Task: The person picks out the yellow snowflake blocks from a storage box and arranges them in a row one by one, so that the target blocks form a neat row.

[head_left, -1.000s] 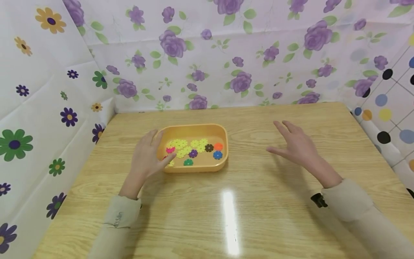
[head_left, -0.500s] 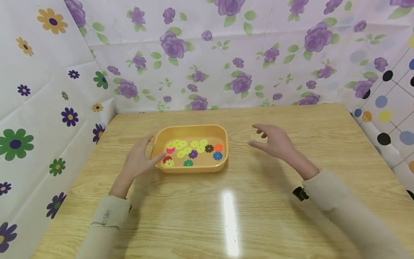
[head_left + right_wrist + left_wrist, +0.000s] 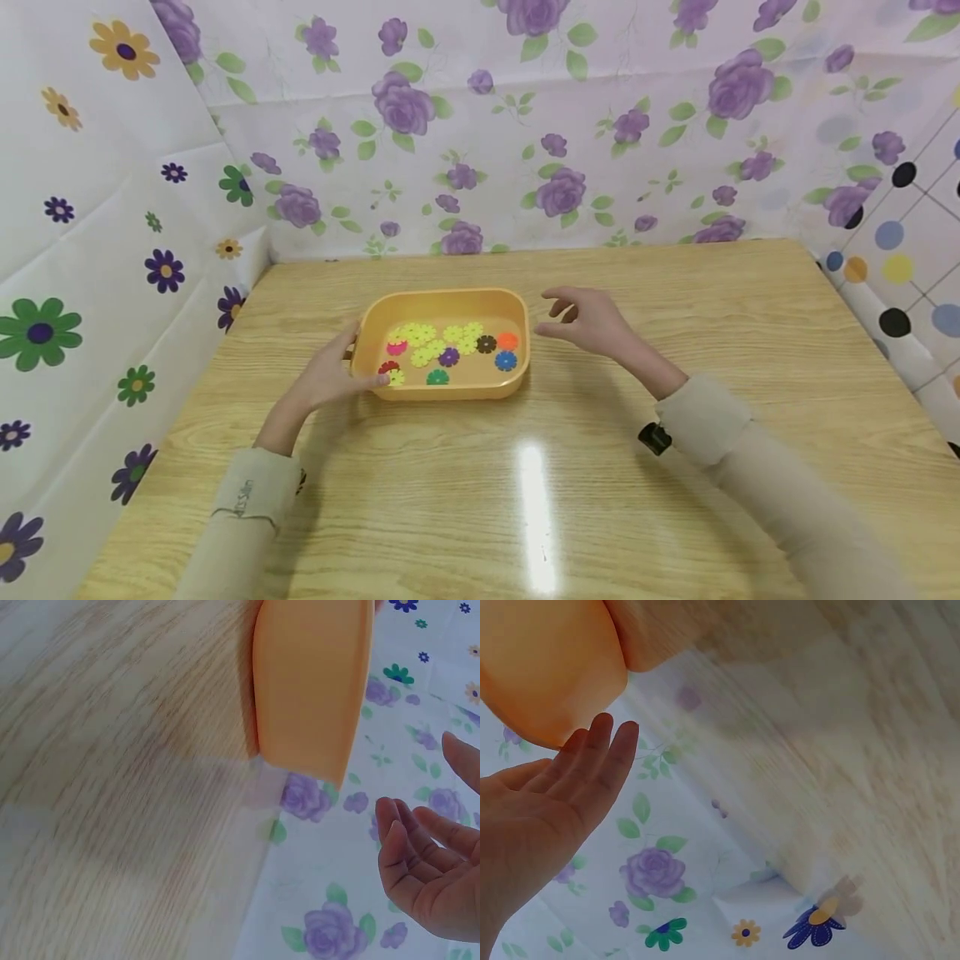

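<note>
An orange plastic tray [image 3: 442, 392] sits on the table, holding several small notched plastic discs, mostly yellow ones [image 3: 422, 333]. Single discs in it are purple [image 3: 448, 357], black [image 3: 486, 343], blue [image 3: 506, 361] and green [image 3: 437, 377]. My left hand [image 3: 330, 375] is at the tray's left end, its thumb over the near left rim. In the left wrist view, the long fingers [image 3: 613, 761] lie nearly straight beside the outer wall. Just off the tray's right end is my right hand [image 3: 592, 321], thumb and fingers apart with nothing between them.
The wood-grain table [image 3: 675, 333] reaches back to a wall covering with purple roses [image 3: 558, 192]. Flower-printed sheeting [image 3: 82, 250] stands along the left side, and dotted sheeting [image 3: 922, 242] along the right. A light reflection shines on the tabletop in front of the tray.
My right hand has moved left, from well off to the tray's right end. My left hand drew back leftward off the tray, then came in at its left end. The tray has not moved.
</note>
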Tool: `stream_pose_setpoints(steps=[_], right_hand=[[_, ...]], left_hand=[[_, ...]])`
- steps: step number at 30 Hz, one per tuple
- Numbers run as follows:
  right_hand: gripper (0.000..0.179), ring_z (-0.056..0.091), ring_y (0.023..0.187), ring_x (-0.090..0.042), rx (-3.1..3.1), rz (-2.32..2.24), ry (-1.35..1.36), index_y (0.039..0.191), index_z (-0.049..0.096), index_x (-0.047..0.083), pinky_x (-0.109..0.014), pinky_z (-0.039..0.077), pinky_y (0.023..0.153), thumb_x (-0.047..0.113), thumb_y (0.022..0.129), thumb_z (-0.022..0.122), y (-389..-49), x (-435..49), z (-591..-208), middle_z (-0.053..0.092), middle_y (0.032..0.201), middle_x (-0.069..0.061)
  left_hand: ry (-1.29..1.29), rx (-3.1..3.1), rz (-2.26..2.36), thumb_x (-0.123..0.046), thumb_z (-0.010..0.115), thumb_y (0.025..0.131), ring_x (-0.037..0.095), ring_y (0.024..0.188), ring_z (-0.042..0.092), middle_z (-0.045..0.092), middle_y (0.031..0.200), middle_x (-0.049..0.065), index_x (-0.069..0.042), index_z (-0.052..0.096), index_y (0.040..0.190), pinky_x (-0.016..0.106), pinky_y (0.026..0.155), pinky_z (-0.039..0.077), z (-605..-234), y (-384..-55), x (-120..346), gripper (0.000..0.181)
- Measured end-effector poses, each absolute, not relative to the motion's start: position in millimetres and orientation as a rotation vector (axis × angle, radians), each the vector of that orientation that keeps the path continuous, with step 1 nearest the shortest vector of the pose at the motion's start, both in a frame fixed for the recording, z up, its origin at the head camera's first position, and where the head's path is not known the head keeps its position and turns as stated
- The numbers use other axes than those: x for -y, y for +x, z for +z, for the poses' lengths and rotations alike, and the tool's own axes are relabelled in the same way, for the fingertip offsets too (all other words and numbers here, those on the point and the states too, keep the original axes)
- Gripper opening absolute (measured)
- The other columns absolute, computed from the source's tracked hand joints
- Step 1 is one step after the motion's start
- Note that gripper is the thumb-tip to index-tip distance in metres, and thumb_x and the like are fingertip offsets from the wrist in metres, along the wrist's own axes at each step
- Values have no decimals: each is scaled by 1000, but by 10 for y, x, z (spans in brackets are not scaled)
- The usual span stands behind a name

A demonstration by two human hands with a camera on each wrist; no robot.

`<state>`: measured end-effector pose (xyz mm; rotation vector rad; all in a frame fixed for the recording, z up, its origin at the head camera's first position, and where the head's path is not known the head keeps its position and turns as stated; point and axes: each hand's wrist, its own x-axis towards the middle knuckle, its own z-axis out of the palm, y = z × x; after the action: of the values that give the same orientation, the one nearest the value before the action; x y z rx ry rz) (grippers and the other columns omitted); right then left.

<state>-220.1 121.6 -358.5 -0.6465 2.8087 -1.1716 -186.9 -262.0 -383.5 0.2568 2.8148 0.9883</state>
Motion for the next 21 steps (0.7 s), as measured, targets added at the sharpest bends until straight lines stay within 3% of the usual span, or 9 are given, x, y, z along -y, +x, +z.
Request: stream_pose_setpoints(steps=[8,15,21], right_hand=[[58,64,81,-26,-2709,-1277,-640,123,54,-1,-33,52,68,24,75,75,-2278,-981,-3661,64,96,-16],[55,63,82,-25,-2652,-1327,-668,123,55,0,-32,52,70,21,76,75,-2331,-810,-3719,63,97,-19],[55,62,85,-25,-2613,-1310,-709,124,54,-1,-32,51,75,20,77,74,-2392,-633,-3768,62,101,-21]], left_hand=[[217,-2807,902,-41,77,68,34,111,47,40,133,24,-1,7,145,47,91,41,-3890,-1882,2613,111],[172,-2749,972,-39,77,69,33,113,48,40,135,23,-9,6,147,47,94,39,-3900,-1884,2595,110],[133,-2726,983,-38,77,70,36,115,46,37,136,25,-7,6,147,48,94,39,-3882,-1862,2596,109]])
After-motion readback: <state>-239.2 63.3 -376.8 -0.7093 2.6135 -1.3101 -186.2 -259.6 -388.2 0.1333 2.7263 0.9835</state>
